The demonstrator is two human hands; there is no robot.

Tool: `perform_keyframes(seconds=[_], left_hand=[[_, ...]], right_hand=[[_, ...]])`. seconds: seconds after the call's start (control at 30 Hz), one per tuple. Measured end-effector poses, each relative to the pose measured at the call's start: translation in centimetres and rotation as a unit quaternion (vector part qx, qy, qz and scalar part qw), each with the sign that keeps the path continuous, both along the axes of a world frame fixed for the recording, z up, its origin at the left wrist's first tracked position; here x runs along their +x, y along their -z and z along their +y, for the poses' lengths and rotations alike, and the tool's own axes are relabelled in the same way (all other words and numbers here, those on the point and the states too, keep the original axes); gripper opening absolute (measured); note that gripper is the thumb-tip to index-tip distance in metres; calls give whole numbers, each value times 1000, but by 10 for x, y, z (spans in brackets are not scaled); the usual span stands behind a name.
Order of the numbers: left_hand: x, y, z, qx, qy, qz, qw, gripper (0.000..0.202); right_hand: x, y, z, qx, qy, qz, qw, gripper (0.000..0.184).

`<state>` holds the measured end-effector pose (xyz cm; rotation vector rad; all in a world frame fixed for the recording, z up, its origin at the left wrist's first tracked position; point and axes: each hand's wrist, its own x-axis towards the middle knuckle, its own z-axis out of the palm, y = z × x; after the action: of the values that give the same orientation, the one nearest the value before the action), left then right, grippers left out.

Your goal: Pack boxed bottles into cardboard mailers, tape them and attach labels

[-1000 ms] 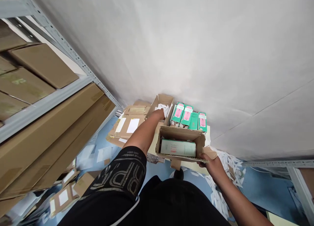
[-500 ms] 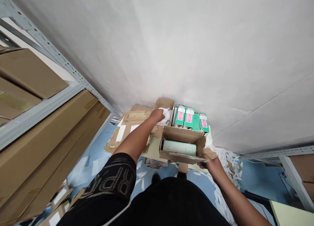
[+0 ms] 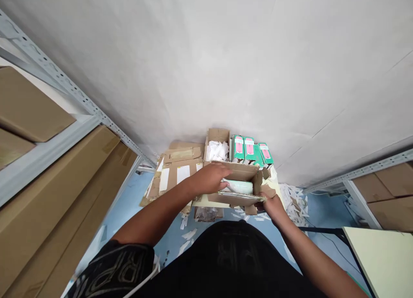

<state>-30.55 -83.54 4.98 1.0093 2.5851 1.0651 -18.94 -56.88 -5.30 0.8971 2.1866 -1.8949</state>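
A small open cardboard carton (image 3: 243, 172) is in front of me, tilted towards me. Inside lies a pale mint-green box (image 3: 242, 187), with some white paper (image 3: 227, 187) at its left end. My left hand (image 3: 211, 178) reaches over the carton's left end, thumb and fingers curled around the white paper, partly hidden. My right hand (image 3: 272, 205) grips the carton's near right corner by the flap. Behind the carton stands another open cardboard box (image 3: 219, 134) filled with crumpled white paper (image 3: 217, 150). To its right, several green boxes with pink panels (image 3: 249, 147) stand upright.
Flattened cardboard (image 3: 176, 169) with white labels is stacked to the left. A metal shelf (image 3: 74, 136) with large cartons (image 3: 64, 194) runs along the left. Paper scraps (image 3: 295, 201) litter the blue floor. A pale tabletop (image 3: 379, 255) is at lower right, and a grey wall (image 3: 226, 74) rises behind.
My left hand has come out of the paper-filled box and moved towards me, over the carton's left end. White paper now shows beside the mint-green box. My right hand keeps its grip.
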Motion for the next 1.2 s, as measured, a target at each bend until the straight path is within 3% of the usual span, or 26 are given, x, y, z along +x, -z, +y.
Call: perform_keyframes(seconds=[0.07,0.1,0.2,0.27,0.4,0.5,0.67,0.8,1.0,1.2], left_hand=[[8,7,-11,27,29,24,999,32],[12,12,-16,51,-1,41,998,33],[22,30,-22,130,-170,76,974,40],[26,45,-16,160,-225,55,960,52],[30,73,19,222,-182,-91,954,79],[36,87,57,241,-111,-217,940,79],[59,100,136,173,-35,-265,948,65],[86,103,216,144,23,-249,957,60],[155,114,361,103,113,-219,964,53],[220,138,492,81,204,-252,943,59]], right_hand=[[6,-4,0,1,13,8,1000,15],[10,-5,1,3,20,13,1000,15],[24,-6,8,45,39,42,997,17],[36,-4,15,96,63,54,992,19],[68,2,30,98,143,32,984,20],[97,6,47,72,192,40,978,21],[160,9,95,125,214,35,968,25],[219,16,150,184,244,23,952,28],[310,44,247,118,370,80,918,43],[391,63,332,19,437,88,895,71]])
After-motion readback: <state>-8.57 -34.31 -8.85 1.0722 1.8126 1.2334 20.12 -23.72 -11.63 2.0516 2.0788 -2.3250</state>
